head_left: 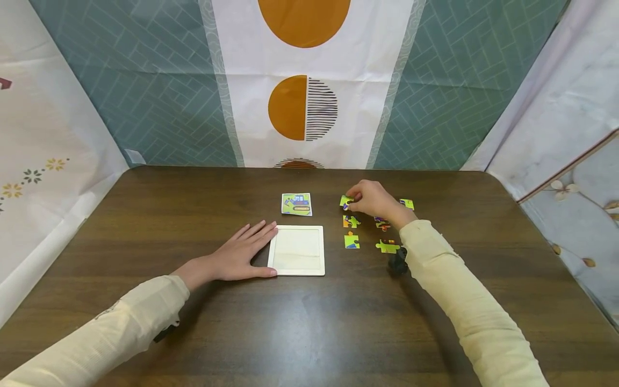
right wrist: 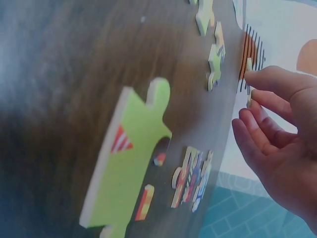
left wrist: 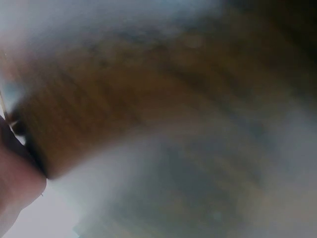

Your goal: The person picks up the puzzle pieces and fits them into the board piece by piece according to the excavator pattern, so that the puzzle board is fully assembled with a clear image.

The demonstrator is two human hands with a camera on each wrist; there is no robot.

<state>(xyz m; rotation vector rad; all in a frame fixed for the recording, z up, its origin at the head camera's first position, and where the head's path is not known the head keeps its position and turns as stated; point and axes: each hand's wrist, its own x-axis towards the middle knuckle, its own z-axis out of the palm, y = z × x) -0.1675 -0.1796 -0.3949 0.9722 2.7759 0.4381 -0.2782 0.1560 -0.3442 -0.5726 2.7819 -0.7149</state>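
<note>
– Right wrist view: how is the hand set?

– A pinch is made by the right hand [right wrist: 287, 119]. One puzzle piece [head_left: 345, 201] is held between thumb and fingertips, turned edge-on to that camera; the remaining fingers are loosely bent. From the head view, the piece is located right of the white tray [head_left: 322, 250], at the far end of the left column of loose pieces [head_left: 351, 242].

– And the left hand [head_left: 242, 255]?

– Laid flat, fingers spread, nothing gripped. The tray's left side is touched by thumb and index fingertip. Left wrist view too blurred to add detail.

– How is the step best done?

– Handling of a single piece, it is judged. The rim should be gripped lightly, so the print is left uncovered. The wrist should be carried high, since more loose pieces lie beneath the forearm and could be brushed. The tray is best kept braced.

– Farther out?

– A picture card [head_left: 297, 205] is seen beyond the tray on the brown table [head_left: 217, 328]; patterned cloth [head_left: 174, 107] is hung behind.
</note>
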